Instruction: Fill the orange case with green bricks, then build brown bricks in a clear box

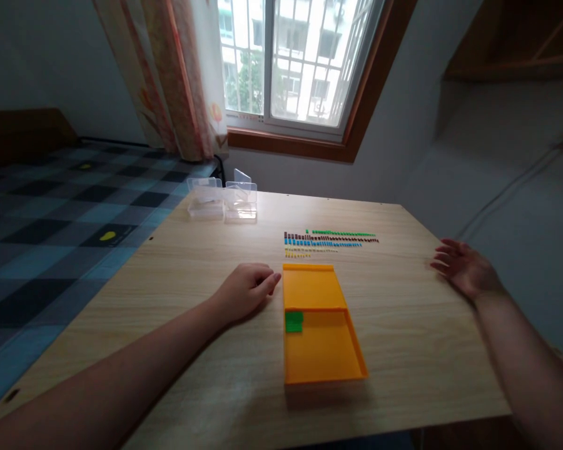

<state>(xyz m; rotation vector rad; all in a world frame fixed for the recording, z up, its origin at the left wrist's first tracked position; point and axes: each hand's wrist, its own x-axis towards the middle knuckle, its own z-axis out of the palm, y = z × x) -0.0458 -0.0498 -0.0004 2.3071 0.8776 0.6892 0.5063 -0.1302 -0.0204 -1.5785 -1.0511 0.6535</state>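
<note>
Head view: orange box [323, 356] lies on the table [403, 325]. My left hand [248, 284] is just left of the box, fingers curled together. My right hand [466, 269] is well right of it, by the table's edge, fingers slightly apart. Green piece [294, 322] inside the box, near half, far left corner. Rows of small coloured pieces [321, 244] just beyond it; clear containers [241, 209] beyond and left.
</note>
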